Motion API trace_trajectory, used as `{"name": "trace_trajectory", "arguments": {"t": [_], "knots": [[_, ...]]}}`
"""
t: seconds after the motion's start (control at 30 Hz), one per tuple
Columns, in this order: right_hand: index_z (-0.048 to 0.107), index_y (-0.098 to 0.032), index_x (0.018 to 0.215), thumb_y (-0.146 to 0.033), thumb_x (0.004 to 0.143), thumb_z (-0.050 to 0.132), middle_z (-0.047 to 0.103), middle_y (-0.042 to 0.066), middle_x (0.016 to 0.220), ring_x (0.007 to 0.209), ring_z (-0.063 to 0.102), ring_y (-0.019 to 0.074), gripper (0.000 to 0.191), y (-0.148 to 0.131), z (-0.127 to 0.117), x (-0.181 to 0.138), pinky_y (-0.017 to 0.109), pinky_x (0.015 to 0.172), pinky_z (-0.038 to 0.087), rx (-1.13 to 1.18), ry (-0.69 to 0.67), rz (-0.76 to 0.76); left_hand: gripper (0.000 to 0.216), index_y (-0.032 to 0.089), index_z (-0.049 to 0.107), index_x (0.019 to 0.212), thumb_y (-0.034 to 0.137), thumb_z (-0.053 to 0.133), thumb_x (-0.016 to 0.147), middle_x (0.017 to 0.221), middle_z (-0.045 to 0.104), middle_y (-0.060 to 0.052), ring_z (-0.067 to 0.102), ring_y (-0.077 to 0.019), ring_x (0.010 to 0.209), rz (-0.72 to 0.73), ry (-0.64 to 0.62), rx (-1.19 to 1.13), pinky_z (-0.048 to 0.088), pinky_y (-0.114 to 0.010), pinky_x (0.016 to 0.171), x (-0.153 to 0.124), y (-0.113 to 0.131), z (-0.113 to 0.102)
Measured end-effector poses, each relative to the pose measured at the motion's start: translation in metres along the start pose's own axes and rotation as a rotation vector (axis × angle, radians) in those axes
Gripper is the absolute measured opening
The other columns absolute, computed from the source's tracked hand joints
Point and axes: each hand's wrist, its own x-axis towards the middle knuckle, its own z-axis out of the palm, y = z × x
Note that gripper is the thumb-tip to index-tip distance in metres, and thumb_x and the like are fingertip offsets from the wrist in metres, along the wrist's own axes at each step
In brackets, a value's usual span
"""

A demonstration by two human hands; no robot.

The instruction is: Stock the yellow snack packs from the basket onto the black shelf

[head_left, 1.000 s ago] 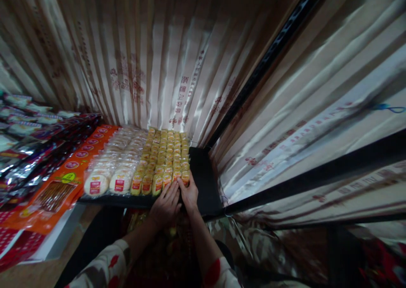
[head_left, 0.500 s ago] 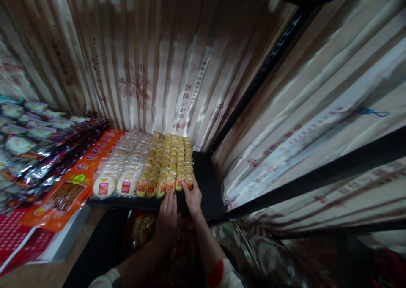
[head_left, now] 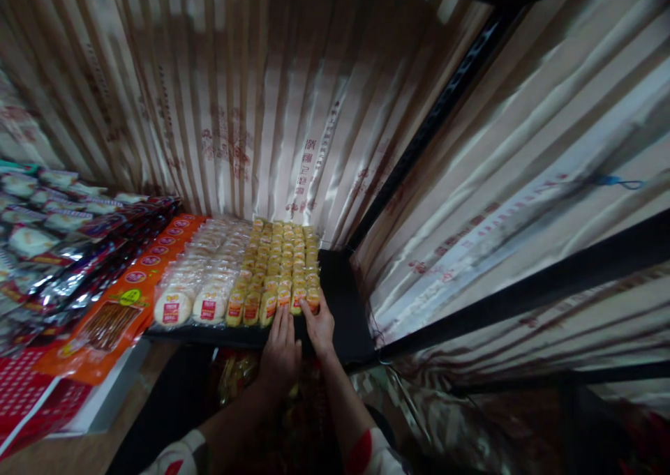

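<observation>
Rows of small yellow cakes (head_left: 284,255) in clear wrappers with red and yellow labels stand in lines on a black shelf (head_left: 343,307). My right hand (head_left: 320,327) is at the front right end, thumb on the face of the front packet of yellow cakes (head_left: 296,299) and fingers round its right side. Just left of it, my left hand (head_left: 283,353) stretches its fingers forward, fingertips against the bottom front of the neighbouring packet. White round cakes (head_left: 210,306) in clear wrappers stand in rows to the left.
Further left lie an orange snack bag (head_left: 112,314) and stacked shiny packets (head_left: 57,231), with a red perforated basket (head_left: 49,391) below. Pleated printed sheeting (head_left: 230,98) hangs behind. A black post (head_left: 419,140) and bar (head_left: 523,287) bound the right side.
My left hand has shifted slightly right and up, its fingertips now closer to the packet front. My right hand stays nearly in place at the right-hand packet.
</observation>
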Motion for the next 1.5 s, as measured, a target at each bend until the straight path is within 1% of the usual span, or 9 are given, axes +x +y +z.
{"name": "trace_trajectory", "arguments": {"t": [0.23, 0.4, 0.57, 0.73, 0.9, 1.1, 1.27, 1.37, 1.5], "knots": [[0.049, -0.021, 0.129, -0.051, 0.075, 0.056, 0.066, 0.008, 0.113, 0.1, 0.063, 0.0226, 0.062, -0.001, -0.001, 0.0, 0.036, 0.089, 0.048, -0.025, 0.003, 0.001, 0.06, 0.0, 0.013, 0.143, 0.016, 0.034, 0.089, 0.15, 0.007, -0.023, 0.013, -0.0352, 0.138, -0.039, 0.054, -0.068, 0.041, -0.055, 0.1, -0.001, 0.004, 0.003], [0.049, -0.021, 0.129, -0.05, 0.076, 0.056, 0.066, 0.007, 0.114, 0.102, 0.062, 0.0212, 0.061, -0.002, -0.001, -0.001, 0.034, 0.089, 0.048, -0.017, 0.012, -0.028, 0.062, 0.001, 0.008, 0.144, 0.014, 0.033, 0.089, 0.15, 0.006, -0.024, 0.012, -0.0354, 0.138, -0.026, 0.058, -0.075, 0.042, -0.055, 0.099, -0.002, 0.003, 0.006], [0.05, -0.021, 0.128, -0.049, 0.076, 0.056, 0.066, 0.007, 0.113, 0.101, 0.063, 0.0215, 0.06, -0.001, 0.0, 0.0, 0.034, 0.089, 0.049, -0.021, 0.019, -0.016, 0.058, 0.0, 0.017, 0.141, 0.015, 0.035, 0.088, 0.149, 0.016, -0.025, 0.015, -0.0343, 0.138, 0.011, 0.05, -0.048, 0.043, -0.053, 0.099, 0.005, -0.001, 0.003], [0.048, -0.02, 0.13, -0.051, 0.076, 0.055, 0.065, 0.009, 0.116, 0.101, 0.063, 0.0219, 0.062, 0.0, 0.0, 0.0, 0.034, 0.089, 0.049, -0.025, 0.014, -0.021, 0.053, 0.0, 0.025, 0.139, 0.017, 0.035, 0.089, 0.145, 0.029, -0.025, 0.018, -0.0319, 0.138, -0.004, 0.026, -0.037, 0.043, -0.051, 0.1, 0.009, -0.004, 0.001], [0.047, -0.02, 0.13, -0.052, 0.076, 0.055, 0.065, 0.008, 0.115, 0.103, 0.062, 0.0224, 0.063, -0.002, -0.001, -0.001, 0.036, 0.091, 0.047, -0.048, 0.0, -0.011, 0.049, -0.001, 0.031, 0.135, 0.016, 0.034, 0.089, 0.146, 0.027, -0.024, 0.018, -0.032, 0.138, 0.022, 0.046, -0.039, 0.043, -0.05, 0.1, 0.006, -0.006, 0.001], [0.046, -0.021, 0.131, -0.051, 0.074, 0.059, 0.062, 0.008, 0.118, 0.104, 0.06, 0.0236, 0.066, -0.004, 0.0, -0.002, 0.037, 0.091, 0.047, -0.075, -0.016, -0.025, 0.045, -0.003, 0.037, 0.129, 0.018, 0.035, 0.089, 0.146, 0.025, -0.026, 0.015, -0.033, 0.139, 0.002, 0.057, -0.042, 0.041, -0.051, 0.101, 0.006, -0.003, 0.001], [0.042, -0.018, 0.132, -0.05, 0.068, 0.065, 0.056, 0.012, 0.126, 0.113, 0.055, 0.0268, 0.075, -0.006, 0.001, -0.002, 0.04, 0.095, 0.044, -0.126, -0.019, -0.053, 0.047, 0.0, 0.032, 0.133, 0.019, 0.033, 0.09, 0.144, 0.03, -0.025, 0.018, -0.0316, 0.138, -0.015, 0.055, -0.065, 0.042, -0.051, 0.101, 0.006, -0.004, 0.003], [0.041, -0.017, 0.132, -0.049, 0.067, 0.066, 0.054, 0.013, 0.127, 0.116, 0.052, 0.0276, 0.076, -0.007, 0.002, -0.003, 0.04, 0.097, 0.043, -0.137, -0.016, -0.067, 0.05, 0.001, 0.029, 0.136, 0.021, 0.031, 0.091, 0.143, 0.032, -0.025, 0.02, -0.0318, 0.138, -0.032, 0.048, -0.079, 0.042, -0.052, 0.1, 0.005, -0.005, 0.006], [0.041, -0.018, 0.132, -0.049, 0.067, 0.066, 0.054, 0.012, 0.128, 0.115, 0.053, 0.0267, 0.076, -0.01, 0.003, -0.003, 0.039, 0.097, 0.043, -0.133, -0.009, -0.089, 0.049, 0.002, 0.03, 0.136, 0.021, 0.032, 0.091, 0.143, 0.032, -0.024, 0.02, -0.0312, 0.138, -0.05, 0.026, -0.082, 0.041, -0.052, 0.1, 0.004, -0.005, 0.008]]}}
